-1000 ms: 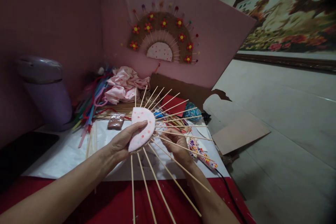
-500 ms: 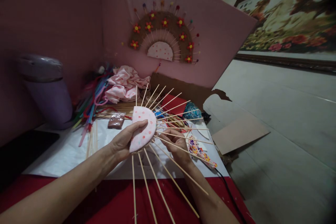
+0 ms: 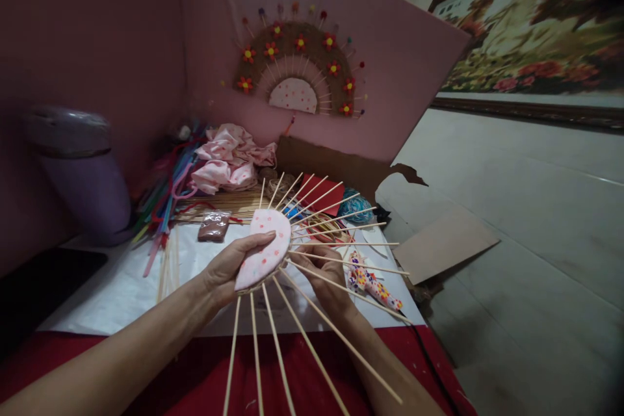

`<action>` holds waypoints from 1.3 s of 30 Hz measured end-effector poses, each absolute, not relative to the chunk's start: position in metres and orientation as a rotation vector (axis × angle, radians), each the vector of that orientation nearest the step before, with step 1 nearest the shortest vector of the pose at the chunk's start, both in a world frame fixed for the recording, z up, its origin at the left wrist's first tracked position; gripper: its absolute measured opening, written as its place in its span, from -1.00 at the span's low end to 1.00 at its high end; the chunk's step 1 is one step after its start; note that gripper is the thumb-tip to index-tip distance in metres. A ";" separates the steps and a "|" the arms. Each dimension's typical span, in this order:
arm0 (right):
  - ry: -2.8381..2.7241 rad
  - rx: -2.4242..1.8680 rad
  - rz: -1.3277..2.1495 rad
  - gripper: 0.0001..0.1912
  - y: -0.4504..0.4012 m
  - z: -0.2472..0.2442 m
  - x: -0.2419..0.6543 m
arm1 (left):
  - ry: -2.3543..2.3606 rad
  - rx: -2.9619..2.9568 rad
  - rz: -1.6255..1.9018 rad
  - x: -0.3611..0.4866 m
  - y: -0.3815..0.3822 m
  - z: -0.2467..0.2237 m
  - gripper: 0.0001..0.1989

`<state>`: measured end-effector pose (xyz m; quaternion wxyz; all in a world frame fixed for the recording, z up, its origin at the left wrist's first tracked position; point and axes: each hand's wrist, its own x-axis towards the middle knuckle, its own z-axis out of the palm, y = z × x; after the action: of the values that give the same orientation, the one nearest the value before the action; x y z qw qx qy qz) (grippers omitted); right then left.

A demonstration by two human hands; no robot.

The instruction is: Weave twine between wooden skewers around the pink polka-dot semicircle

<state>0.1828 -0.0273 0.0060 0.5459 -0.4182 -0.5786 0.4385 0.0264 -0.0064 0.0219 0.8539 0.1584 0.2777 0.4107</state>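
- The left hand's [image 3: 228, 268] fingers are mostly hiding behind the dotted half-disc [image 3: 267, 248].
- The right hand [image 3: 326, 269] is tucking its fingertips behind the sticks [image 3: 279, 351] and the half-disc's rim, so their exact contact is staying unclear.
- Several lower sticks are running off the bottom edge, and both forearms are leaving the view.
- The purple container [image 3: 85, 188] is blurring into shadow.
- A dark flat object [image 3: 53, 283] is running off the left edge, its nature unclear.
- The framed picture [image 3: 536, 39] is passing beyond the right edge.
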 end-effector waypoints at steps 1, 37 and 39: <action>-1.375 -0.984 1.011 -0.83 -0.028 0.005 0.183 | 0.573 0.331 0.834 0.026 -0.006 0.022 -0.78; -1.649 -1.004 0.058 -0.91 -0.029 0.000 0.192 | 0.667 0.401 0.926 0.029 -0.011 0.026 -0.85; -1.663 -0.994 0.059 -0.91 -0.029 0.000 0.192 | 0.678 0.399 0.940 0.029 -0.012 0.027 -0.85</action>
<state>0.1921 -0.0293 0.0005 0.5661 -0.4228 -0.7072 0.0249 0.0293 -0.0116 0.0269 0.8180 0.1874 0.3181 0.4411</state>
